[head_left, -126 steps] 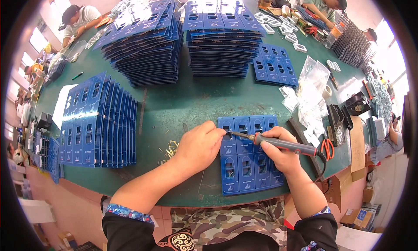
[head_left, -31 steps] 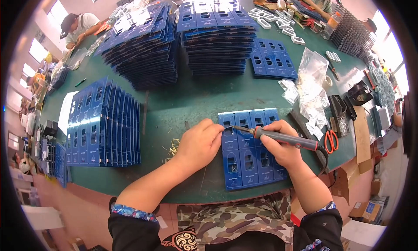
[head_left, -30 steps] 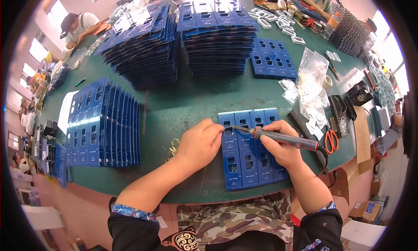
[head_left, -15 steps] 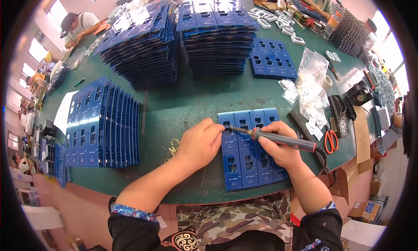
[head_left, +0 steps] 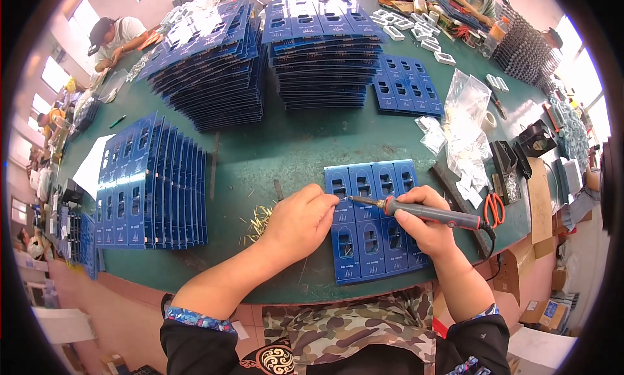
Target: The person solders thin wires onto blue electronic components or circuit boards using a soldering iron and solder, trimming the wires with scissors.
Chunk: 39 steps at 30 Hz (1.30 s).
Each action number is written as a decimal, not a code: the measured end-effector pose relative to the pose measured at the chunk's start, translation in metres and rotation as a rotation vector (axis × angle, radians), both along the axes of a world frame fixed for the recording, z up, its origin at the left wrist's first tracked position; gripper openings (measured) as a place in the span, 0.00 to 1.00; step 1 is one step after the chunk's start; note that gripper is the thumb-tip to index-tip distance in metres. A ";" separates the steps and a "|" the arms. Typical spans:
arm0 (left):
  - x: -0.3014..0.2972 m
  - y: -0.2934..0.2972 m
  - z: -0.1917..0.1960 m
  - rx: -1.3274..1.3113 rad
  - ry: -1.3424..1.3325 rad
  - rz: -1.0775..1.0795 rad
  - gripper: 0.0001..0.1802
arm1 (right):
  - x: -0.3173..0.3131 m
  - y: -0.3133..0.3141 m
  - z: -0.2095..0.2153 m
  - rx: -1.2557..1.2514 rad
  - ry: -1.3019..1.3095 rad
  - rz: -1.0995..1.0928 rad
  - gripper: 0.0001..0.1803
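Note:
A blue circuit board panel (head_left: 371, 261) with several rectangular cut-outs lies flat on the green table in front of me. My right hand (head_left: 426, 222) grips a grey soldering iron (head_left: 432, 214), its metal tip pointing left over the panel's upper left part. Over the panel's left edge, my left hand (head_left: 300, 220) has thumb and forefinger pinched together, a short gap from the iron's tip. Whatever is between those fingertips is too small to make out. Beside the left hand's wrist lies a loose heap of thin brass-coloured pins (head_left: 259, 223).
Tall stacks of blue panels (head_left: 325, 76) stand at the back, with an upright row of panels (head_left: 153, 186) at the left. Clear plastic bags (head_left: 465, 121), orange-handled scissors (head_left: 494, 210) and a small black fan (head_left: 537, 139) lie to the right. Other people sit at the table's far side.
The soldering iron and my right hand have shifted slightly right, so its tip has drawn away from the left fingertips. My left hand has barely moved and stays pinched.

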<state>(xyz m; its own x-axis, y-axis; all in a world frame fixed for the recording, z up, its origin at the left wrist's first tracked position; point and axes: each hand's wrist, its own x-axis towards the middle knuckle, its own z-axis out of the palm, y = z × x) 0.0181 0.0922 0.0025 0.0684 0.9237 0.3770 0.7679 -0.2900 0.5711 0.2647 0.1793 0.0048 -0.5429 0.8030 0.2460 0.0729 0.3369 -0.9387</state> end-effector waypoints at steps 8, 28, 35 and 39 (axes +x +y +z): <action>-0.001 0.001 -0.001 0.010 0.021 -0.004 0.06 | -0.001 0.001 -0.001 -0.012 -0.011 0.033 0.09; 0.000 0.002 0.001 -0.005 0.019 -0.007 0.06 | -0.002 0.004 -0.012 0.076 0.068 0.004 0.10; 0.000 0.002 -0.002 0.000 0.027 -0.013 0.06 | -0.004 0.002 0.001 0.117 -0.010 0.013 0.10; 0.000 0.003 -0.002 -0.002 0.037 -0.020 0.06 | -0.004 0.003 0.003 0.147 -0.021 0.017 0.09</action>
<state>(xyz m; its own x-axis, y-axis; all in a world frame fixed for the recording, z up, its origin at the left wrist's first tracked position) 0.0179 0.0957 0.0009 0.1008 0.9228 0.3718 0.7829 -0.3042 0.5427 0.2606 0.1825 0.0074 -0.5628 0.7496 0.3484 0.0851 0.4718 -0.8776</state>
